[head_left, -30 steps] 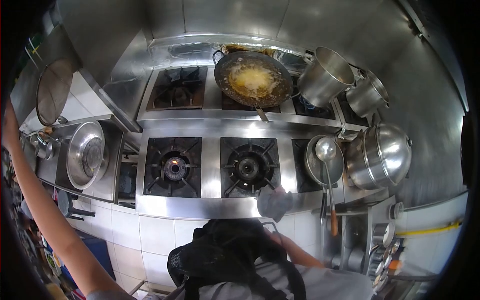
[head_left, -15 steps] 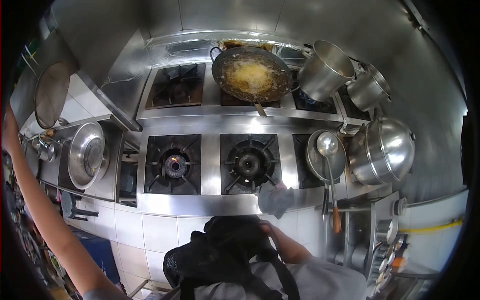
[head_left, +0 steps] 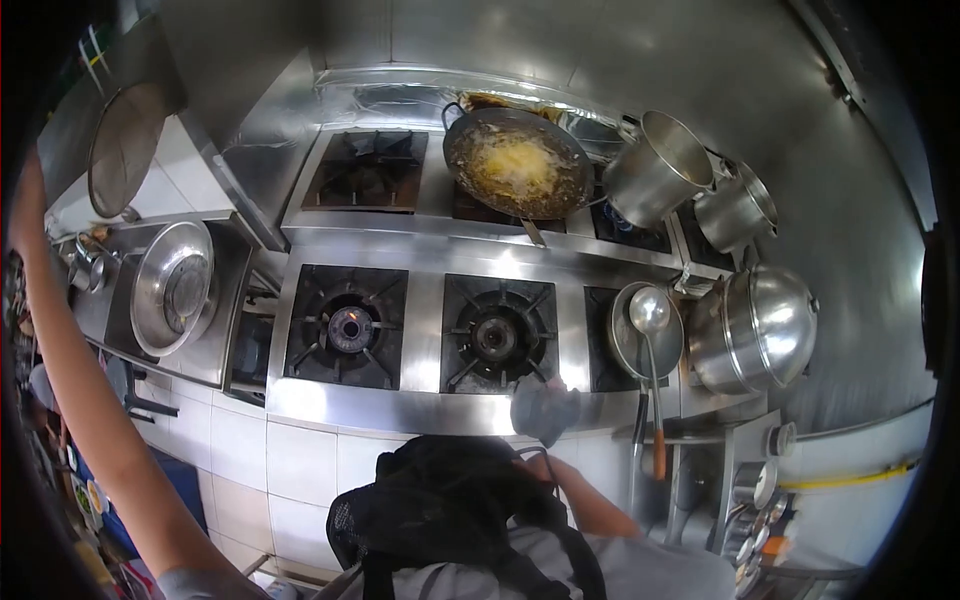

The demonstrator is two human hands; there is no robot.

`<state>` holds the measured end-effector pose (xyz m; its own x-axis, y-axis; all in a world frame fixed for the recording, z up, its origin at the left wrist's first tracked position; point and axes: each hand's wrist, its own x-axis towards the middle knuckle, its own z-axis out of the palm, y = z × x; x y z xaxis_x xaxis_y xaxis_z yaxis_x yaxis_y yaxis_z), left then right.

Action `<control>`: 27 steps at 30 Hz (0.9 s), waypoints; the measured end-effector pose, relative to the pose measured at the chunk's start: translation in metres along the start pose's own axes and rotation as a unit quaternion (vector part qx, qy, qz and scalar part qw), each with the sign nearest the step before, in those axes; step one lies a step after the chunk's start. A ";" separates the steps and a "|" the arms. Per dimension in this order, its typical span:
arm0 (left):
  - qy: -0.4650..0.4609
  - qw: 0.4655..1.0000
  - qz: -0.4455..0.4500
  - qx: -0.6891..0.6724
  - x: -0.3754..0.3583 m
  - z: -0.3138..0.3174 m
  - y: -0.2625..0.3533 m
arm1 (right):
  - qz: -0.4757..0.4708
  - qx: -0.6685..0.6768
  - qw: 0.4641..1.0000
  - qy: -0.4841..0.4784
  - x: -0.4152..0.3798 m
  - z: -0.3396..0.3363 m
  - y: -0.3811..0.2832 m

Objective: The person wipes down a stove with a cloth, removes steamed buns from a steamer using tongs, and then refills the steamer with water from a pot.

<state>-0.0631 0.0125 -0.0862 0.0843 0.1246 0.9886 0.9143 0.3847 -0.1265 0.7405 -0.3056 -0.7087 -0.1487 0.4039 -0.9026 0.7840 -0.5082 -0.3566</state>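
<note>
My left arm stretches up along the left edge, and my left hand is mostly cut off by the dark rim of the view, its fingers not distinguishable. It is nearest to a round mesh strainer hanging on the left. My right hand is by my body, partly behind a black bag worn at my front, so its fingers are hidden. Just beyond it, a grey cloth drapes over the stove's front edge. A wok with bubbling yellowish contents stands on a back burner.
Front burners include a left one with a small flame. On the right are a pan with a ladle resting across it, a tall pot, a smaller pot and a domed steel vessel. A metal basin sits left.
The view has tilted slightly, shifting the stove and pots a little. My left hand sits slightly lower relative to the hanging strainer. My right hand stays near the bag.
</note>
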 end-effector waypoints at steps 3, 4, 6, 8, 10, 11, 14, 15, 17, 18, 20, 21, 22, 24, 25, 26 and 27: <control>-0.029 0.999 -0.026 0.029 -0.008 0.048 -0.056 | -0.081 -0.151 0.979 0.106 -0.024 -0.043 -0.024; -0.037 0.998 -0.036 0.037 -0.010 0.051 -0.063 | -0.060 -0.024 0.983 0.170 -0.067 -0.066 -0.062; -0.045 0.998 -0.039 0.025 -0.004 0.037 -0.053 | -0.052 -0.125 0.928 0.346 -0.061 -0.084 -0.073; 0.019 0.999 0.034 -0.017 0.001 0.036 -0.059 | -0.049 -0.129 0.940 0.312 -0.056 -0.102 -0.080; 0.029 1.000 -0.013 -0.002 -0.030 -0.002 -0.023 | -0.047 -0.133 0.951 0.275 -0.048 -0.106 -0.079; 0.018 0.996 -0.084 0.027 -0.059 -0.042 0.019 | -0.042 -0.128 0.948 0.287 -0.039 -0.105 -0.076; 0.026 0.975 0.017 -0.221 -0.173 -0.157 0.131 | -0.036 -0.109 0.947 0.301 -0.030 -0.104 -0.077; -0.143 0.932 -0.053 -0.329 -0.238 -0.193 0.161 | -0.031 -0.099 0.947 0.304 -0.032 -0.101 -0.075; -0.504 0.647 -0.193 -0.538 -0.363 -0.264 0.208 | -0.030 -0.097 0.941 0.324 -0.031 -0.097 -0.075; -0.634 0.513 -0.272 -0.511 -0.426 -0.300 0.231 | -0.033 -0.095 0.934 0.344 -0.031 -0.093 -0.074; -0.786 0.124 -0.336 -0.504 -0.528 -0.352 0.245 | -0.037 -0.108 0.927 0.358 -0.029 -0.091 -0.074; -0.815 0.058 -0.297 -0.493 -0.543 -0.363 0.250 | -0.043 -0.116 0.919 0.375 -0.026 -0.090 -0.075; -0.838 0.033 -0.258 -0.480 -0.559 -0.373 0.252 | -0.043 -0.118 0.920 0.372 -0.022 -0.090 -0.074; -0.877 0.046 -0.185 -0.441 -0.584 -0.384 0.258 | -0.032 -0.129 0.926 0.354 -0.016 -0.094 -0.071; -0.889 0.057 -0.158 -0.426 -0.594 -0.390 0.260 | -0.036 -0.135 0.927 0.349 -0.017 -0.095 -0.070; -0.898 0.067 -0.139 -0.413 -0.603 -0.394 0.262 | -0.027 -0.121 0.934 0.336 -0.020 -0.096 -0.072; -0.903 0.076 -0.128 -0.403 -0.609 -0.398 0.265 | -0.020 -0.106 0.939 0.326 -0.021 -0.101 -0.077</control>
<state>0.2857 -0.3252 -0.6897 0.4972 0.4100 -0.7647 0.5819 0.4962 0.6444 0.7443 -0.1979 -0.6382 0.1663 0.8347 -0.5250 0.8982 -0.3480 -0.2687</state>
